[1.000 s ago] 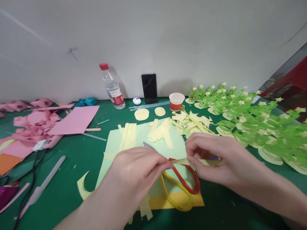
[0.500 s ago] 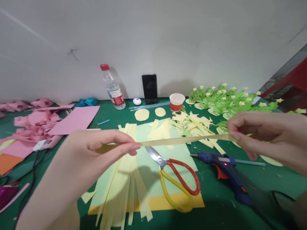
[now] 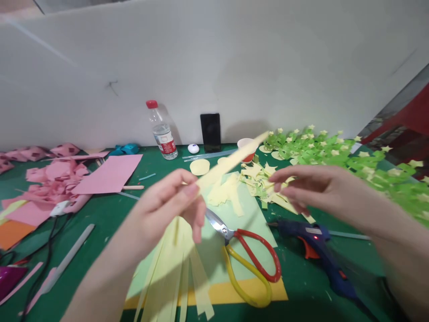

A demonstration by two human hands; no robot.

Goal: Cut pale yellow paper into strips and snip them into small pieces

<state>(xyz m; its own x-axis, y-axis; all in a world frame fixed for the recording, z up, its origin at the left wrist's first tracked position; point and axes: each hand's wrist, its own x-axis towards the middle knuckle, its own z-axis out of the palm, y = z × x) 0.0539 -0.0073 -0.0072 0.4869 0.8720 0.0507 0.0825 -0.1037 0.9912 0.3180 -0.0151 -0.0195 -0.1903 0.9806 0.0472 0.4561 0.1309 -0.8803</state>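
Note:
My left hand (image 3: 174,205) pinches a pale yellow paper strip (image 3: 231,160) between thumb and fingers; its free end slants up to the right. My right hand (image 3: 311,185) is off the strip, fingers apart, above a heap of yellow paper stars and scraps (image 3: 258,176). Below my left hand, more cut strips (image 3: 177,268) fan out over light green paper sheets (image 3: 214,264). Scissors with one red and one yellow handle (image 3: 248,264) lie partly spread on those sheets. A blue glue gun (image 3: 318,241) with its red light on rests under my right hand.
Green paper plants with star tips (image 3: 335,154) crowd the back right. A water bottle (image 3: 163,134), a phone (image 3: 211,132) and a paper cup (image 3: 248,150) stand by the wall. Pink paper (image 3: 109,174), pink folded pieces (image 3: 55,176) and a black cable (image 3: 48,246) are at left.
My right hand has let go of its end of the strip and moved left. The strip, stretched level before, now tilts upward from my left hand. The view has shifted slightly.

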